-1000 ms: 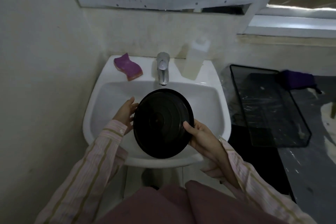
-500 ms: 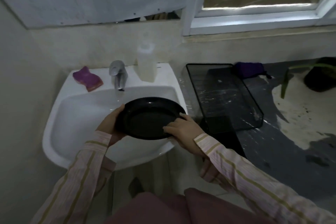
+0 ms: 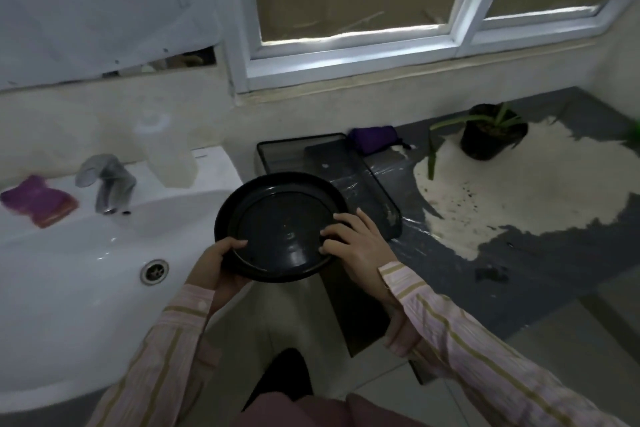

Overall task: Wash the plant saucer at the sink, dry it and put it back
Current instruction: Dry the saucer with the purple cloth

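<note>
The round black plant saucer [image 3: 280, 225] is held nearly flat, hollow side up and wet, over the right rim of the white sink [image 3: 69, 253]. My left hand [image 3: 216, 263] grips its near-left edge from below with the thumb on the rim. My right hand [image 3: 356, 241] grips its right edge, fingers lying inside the rim. A folded purple cloth [image 3: 374, 139] lies on the dark counter beyond the tray. The black potted plant [image 3: 491, 135] stands at the far right of the counter.
A chrome tap [image 3: 107, 180], a purple sponge [image 3: 36, 199] and a pale bottle [image 3: 166, 152] sit on the sink's back ledge. A black mesh tray [image 3: 377, 184] lies right of the sink. The dark counter [image 3: 519, 253] has a pale patch. A window is above.
The saucer has gone from upright over the basin to flat, and both hands have carried it right, past the sink's rim. My view has swung right, bringing the potted plant in.
</note>
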